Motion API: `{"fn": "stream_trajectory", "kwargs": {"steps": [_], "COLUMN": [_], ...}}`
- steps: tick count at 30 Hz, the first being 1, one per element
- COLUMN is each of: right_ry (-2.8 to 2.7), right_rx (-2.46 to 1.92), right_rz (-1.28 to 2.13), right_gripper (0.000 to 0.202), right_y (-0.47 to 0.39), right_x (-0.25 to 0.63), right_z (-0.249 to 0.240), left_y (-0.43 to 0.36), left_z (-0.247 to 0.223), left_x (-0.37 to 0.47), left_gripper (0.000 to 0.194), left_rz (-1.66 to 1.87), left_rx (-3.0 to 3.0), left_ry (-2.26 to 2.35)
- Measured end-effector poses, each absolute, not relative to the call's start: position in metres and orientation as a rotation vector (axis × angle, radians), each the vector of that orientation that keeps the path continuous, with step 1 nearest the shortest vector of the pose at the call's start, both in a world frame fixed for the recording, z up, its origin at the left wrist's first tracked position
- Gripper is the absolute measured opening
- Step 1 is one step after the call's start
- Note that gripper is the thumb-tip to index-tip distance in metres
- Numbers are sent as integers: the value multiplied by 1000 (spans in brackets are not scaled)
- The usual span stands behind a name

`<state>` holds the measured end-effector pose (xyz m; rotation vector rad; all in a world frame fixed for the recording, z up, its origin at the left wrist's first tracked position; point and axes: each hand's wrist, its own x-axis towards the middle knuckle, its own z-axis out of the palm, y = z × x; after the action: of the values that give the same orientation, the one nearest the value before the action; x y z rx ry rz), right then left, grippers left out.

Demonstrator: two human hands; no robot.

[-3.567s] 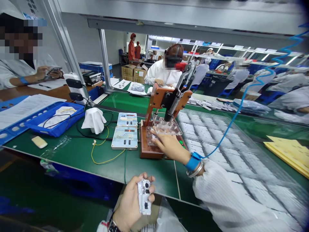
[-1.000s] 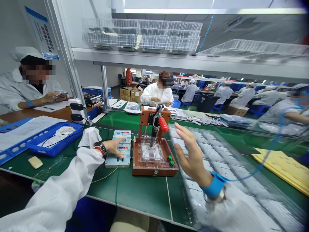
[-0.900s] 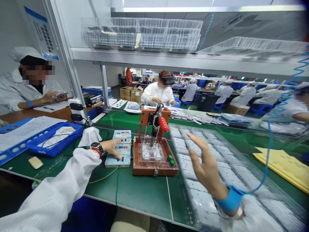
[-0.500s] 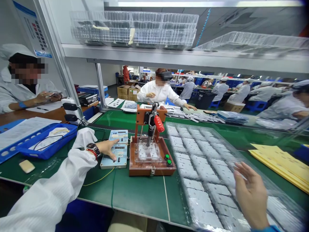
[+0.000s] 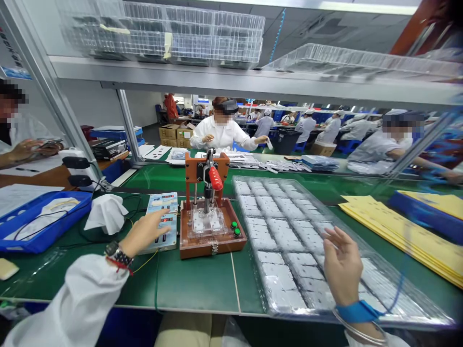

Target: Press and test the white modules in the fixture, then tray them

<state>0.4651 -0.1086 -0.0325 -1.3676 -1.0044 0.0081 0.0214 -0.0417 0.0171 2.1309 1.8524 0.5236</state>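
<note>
Boxes, flat, light-blue, face me, presumably for reading, beneath my splayed left grip; my right grip, loosely curled, visibly empty, hangs over a clear plastic tray of white parts.

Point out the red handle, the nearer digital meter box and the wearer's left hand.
Red handle (image 5: 216,178): head view, middle of its grip.
Nearer digital meter box (image 5: 168,236): head view, its top panel.
Left hand (image 5: 143,231): head view, back of the hand.

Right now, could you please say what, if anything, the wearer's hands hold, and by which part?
Nothing visible: the left hand is at the display boxes, the right hand over the tray.
</note>
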Motion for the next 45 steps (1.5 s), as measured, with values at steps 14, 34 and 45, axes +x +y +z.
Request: {"fn": "stream_trajectory", "kwargs": {"steps": [14,34,45], "right_ry": [-1985,-1776,-1580], "right_rx": [-762,-882,-996], "right_rz": [10,330,460], "right_gripper": [19,14,11], "right_y": [-170,-154,-156], "right_x": [265,295,308], "right_z": [-36,-36,-51], "left_y": [-138,-152,-149], "left_z": [2,-47,-53], "left_x": [132,148,140], "left_gripper": [26,29,37], "left_rz": [1202,1186,1419], "left_rx": [59,353,687], "left_ry": [658,726,1003]}}
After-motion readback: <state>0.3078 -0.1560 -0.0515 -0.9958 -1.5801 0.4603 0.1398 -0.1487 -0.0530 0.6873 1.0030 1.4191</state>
